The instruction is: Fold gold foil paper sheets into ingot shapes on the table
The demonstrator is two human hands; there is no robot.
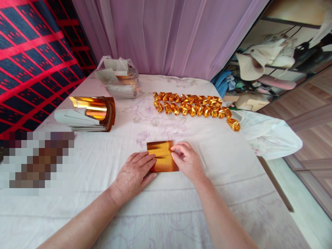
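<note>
A gold foil sheet (161, 155) lies flat on the white cloth-covered table (207, 180) in front of me. My left hand (133, 174) rests palm down with its fingertips pressing on the sheet's left edge. My right hand (187, 159) pinches the sheet's right edge between thumb and fingers. Beyond them, several folded gold foil pieces (193, 104) lie in rows, with one more (233, 124) at the right end.
A curled stack of gold foil sheets (89, 113) lies at the left. A clear plastic bag (118, 77) with paper sits at the back. A white plastic bag (269, 133) hangs over the table's right edge. Purple curtain behind, cluttered shelves at right.
</note>
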